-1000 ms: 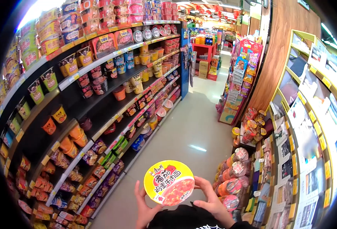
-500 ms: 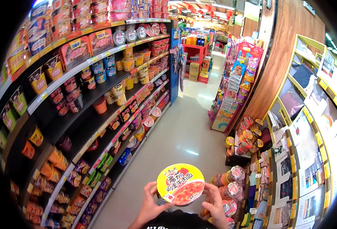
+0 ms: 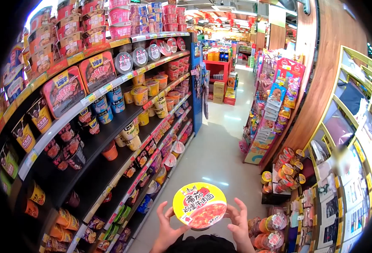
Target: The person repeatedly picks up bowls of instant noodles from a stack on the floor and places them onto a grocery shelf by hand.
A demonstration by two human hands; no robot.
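An instant noodle bowl with a round yellow lid, dark Chinese lettering and a picture of red food is held up low in the middle of the view. Its lid faces me, tilted. My left hand grips the bowl's left side, with the thumb near the lower rim and the fingers curled along the edge. On the opposite side, my right hand holds the right edge between thumb and fingers. Most of the bowl's body is hidden beneath the lid.
Tall shelves of cup and packet noodles line the left. A snack rack, stacked noodle cups and shelves of boxed goods stand right. The pale aisle floor runs ahead to a red display stand.
The view has tilted up and turned slightly, so the left shelves sit lower in the picture and the right side has shifted rightward. The bowl stays between both hands.
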